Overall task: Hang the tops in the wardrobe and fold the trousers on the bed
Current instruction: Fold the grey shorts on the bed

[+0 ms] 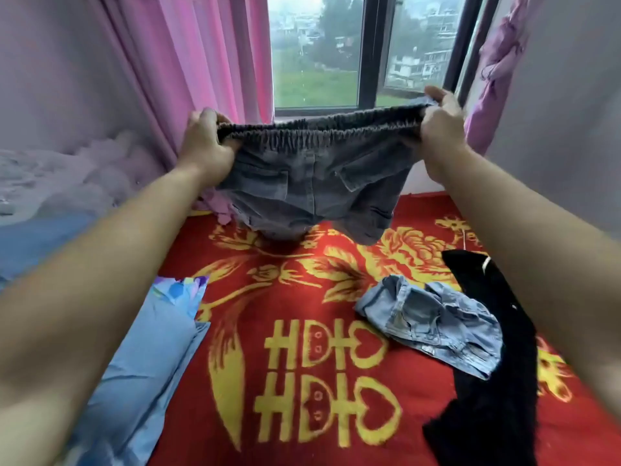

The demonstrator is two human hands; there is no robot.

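Above bed, head view: grey trousers [312,183] held up in the air, 2 flap pockets facing camera, legs hanging down; lower ends reach far end of bed cover [302,297], contact unclear.
L hand [205,142]: fingers curled round L end of waistband [319,129], firm grip.
R hand [443,126]: fingers curled round R end of waistband, thumb on top.
Waistband: gathered elastic, pulled taut btwn both hands, approx. level.
Forearms: both bare, stretched fwd, well apart.
Bed cover: red w/ yellow flowers & characters, spread flat under the trousers.
Lt-blue denim item [433,327]: crumpled on cover, R of centre, near side of the held trousers; R edge overlaps black garment [494,364].
Black garment: long dark strip lying along R side of cover, top end partly hidden by R forearm.
Blue pillow [141,364]: on L side of bed, edge touching red cover; patterned corner at its top.
Lilac bedding [67,176]: fluffy heap, far L.
Pink curtain [201,62]: hangs behind L hand, L of window [316,52].
Window: dark frame, directly behind trousers; greenery & bldgs outside.
Purple cloth [497,72]: bunched, hanging R of window, behind R hand.
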